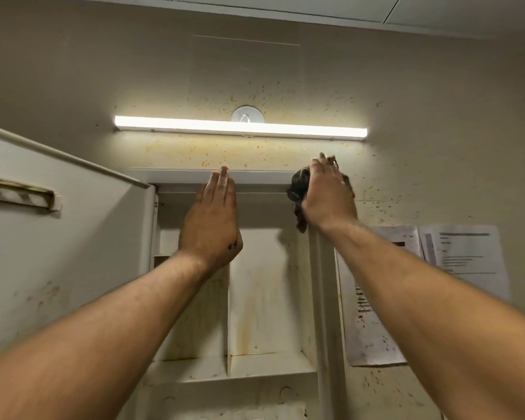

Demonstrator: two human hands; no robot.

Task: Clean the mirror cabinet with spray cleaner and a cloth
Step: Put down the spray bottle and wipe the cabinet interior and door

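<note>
The white mirror cabinet (264, 298) stands open before me, its stained shelves and dividers bare. Its door (64, 237) is swung out to the left. My left hand (212, 219) lies flat with straight fingers against the cabinet's top front edge. My right hand (328, 192) presses a dark crumpled cloth (297, 189) onto the cabinet's top right corner; the cloth bulges out to the left of the hand and hangs a little below it. No spray bottle is in view.
A lit tube lamp (240, 127) runs along the wall just above the cabinet, with a round hook (248, 114) behind it. The beige wall is speckled with stains. Printed paper sheets (464, 256) are stuck to the wall right of the cabinet.
</note>
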